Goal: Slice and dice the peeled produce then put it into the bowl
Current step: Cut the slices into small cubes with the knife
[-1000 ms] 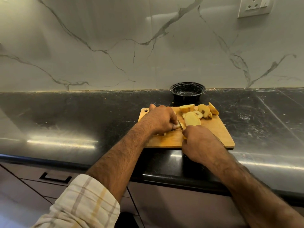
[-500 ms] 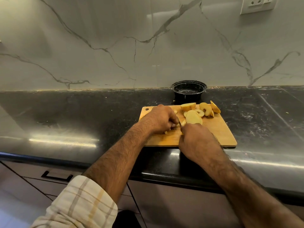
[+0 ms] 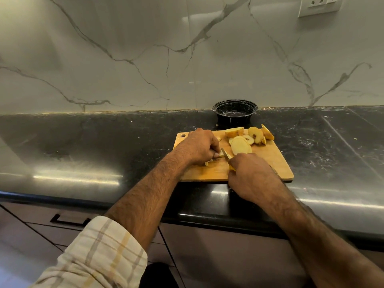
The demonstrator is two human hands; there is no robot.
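- We see a pale piece of produce (image 3: 225, 155) on the wooden cutting board (image 3: 276, 161), pinned beneath the curled fingers of the left hand (image 3: 199, 147), with only its edge showing at the fingertips.
- Just right of that piece, the right hand (image 3: 252, 175) is curled round a knife (image 3: 224, 152); its handle is hidden, and the short blade stands against the produce between the two hands.
- Beyond the right hand, cut slices (image 3: 241, 145) lie piled at the board's far edge.
- Further beyond both hands, a black bowl (image 3: 235, 112) stands by the wall, just past the board.
- We note a dark, glossy countertop (image 3: 83, 146), a veined marble backsplash (image 3: 145, 48), a wall socket (image 3: 320, 5) and a drawer handle (image 3: 69, 221) below.
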